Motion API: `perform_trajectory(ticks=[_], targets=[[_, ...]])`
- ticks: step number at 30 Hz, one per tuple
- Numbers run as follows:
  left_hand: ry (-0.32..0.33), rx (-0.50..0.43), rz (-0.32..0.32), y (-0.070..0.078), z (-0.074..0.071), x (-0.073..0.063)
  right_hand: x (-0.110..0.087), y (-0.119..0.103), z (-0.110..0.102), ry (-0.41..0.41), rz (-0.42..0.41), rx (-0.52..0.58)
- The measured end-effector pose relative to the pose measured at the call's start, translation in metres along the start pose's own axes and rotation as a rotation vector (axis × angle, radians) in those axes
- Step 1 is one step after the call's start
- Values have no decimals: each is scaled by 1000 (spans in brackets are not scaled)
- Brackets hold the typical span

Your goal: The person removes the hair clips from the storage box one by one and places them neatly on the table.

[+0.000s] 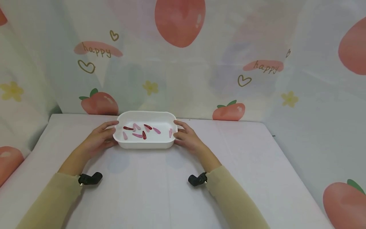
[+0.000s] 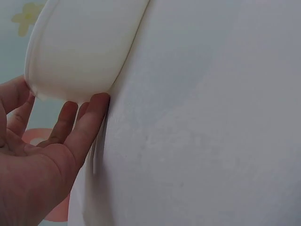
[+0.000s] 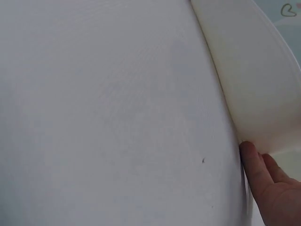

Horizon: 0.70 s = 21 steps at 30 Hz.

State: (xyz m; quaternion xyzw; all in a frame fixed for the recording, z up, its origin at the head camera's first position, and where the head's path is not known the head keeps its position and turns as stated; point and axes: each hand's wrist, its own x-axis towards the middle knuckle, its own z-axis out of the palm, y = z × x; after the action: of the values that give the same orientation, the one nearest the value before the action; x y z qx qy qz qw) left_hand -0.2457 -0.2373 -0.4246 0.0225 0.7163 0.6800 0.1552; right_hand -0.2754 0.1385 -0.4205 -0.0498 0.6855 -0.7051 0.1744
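Note:
A white oval-cornered tray (image 1: 145, 145) sits on the table near its back edge. Several snap hair clips (image 1: 144, 135), some pink and some dark red, lie scattered on its floor. My left hand (image 1: 98, 140) holds the tray's left end, fingers spread between rim and base. At the opposite end, my right hand (image 1: 190, 137) grips in the same manner. In the left wrist view, fingertips of the left hand (image 2: 47, 165) touch the tray wall (image 2: 84, 52). The right wrist view shows part of the right hand (image 3: 277, 193) against the tray's lower edge; its other fingers are out of frame.
A white cloth (image 1: 143, 197) covers the table. Right behind the tray rises a backdrop (image 1: 183, 82) printed with peaches, hearts and flowers, and similar panels flank both sides. Small black cameras (image 1: 91, 178) are strapped at the wrists.

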Motion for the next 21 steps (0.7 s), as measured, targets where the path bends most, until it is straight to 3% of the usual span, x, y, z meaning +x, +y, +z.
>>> perform_trajectory(ticks=[11,21], targets=[[-36,-35,18,1,22,-10,-23,1,-17,0,2,-45],[-59,-48,23,-4,41,-10,-41,4,-34,3,-2,-60]])
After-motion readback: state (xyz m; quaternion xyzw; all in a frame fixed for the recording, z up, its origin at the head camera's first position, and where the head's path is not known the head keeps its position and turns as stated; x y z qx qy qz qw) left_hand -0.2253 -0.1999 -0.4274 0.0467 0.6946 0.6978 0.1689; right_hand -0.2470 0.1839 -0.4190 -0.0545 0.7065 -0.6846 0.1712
